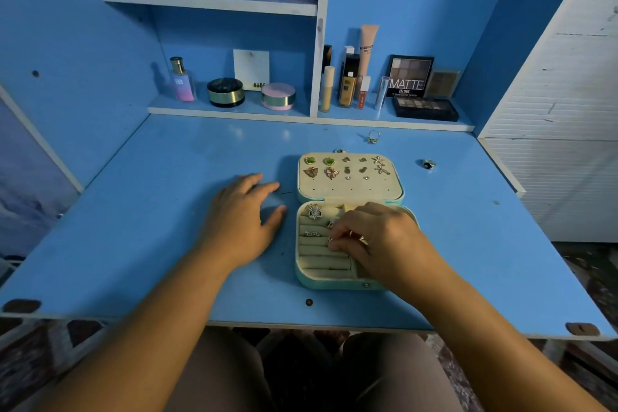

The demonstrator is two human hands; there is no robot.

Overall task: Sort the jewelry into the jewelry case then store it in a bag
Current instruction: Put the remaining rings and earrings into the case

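A small teal jewelry case (302,273) lies open in the middle of the blue desk. Its raised lid panel (349,187) holds several earrings, two of them green. In the lower half, the ring rolls (322,262) hold a sparkly ring (314,211) and a flat silver one (312,233). My right hand (374,237) is curled over the ring rolls and pinches a small ring against them. My left hand (244,217) rests flat on the desk just left of the case. A gold ring (373,136) and a dark-stoned ring (428,164) lie loose on the desk beyond the case.
Behind the desk, a low shelf (234,110) carries a perfume bottle (182,80), round powder jars, makeup tubes and eyeshadow palettes (424,109). An upper shelf holds white compacts and a pink jar. A white cabinet (568,110) stands at the right.
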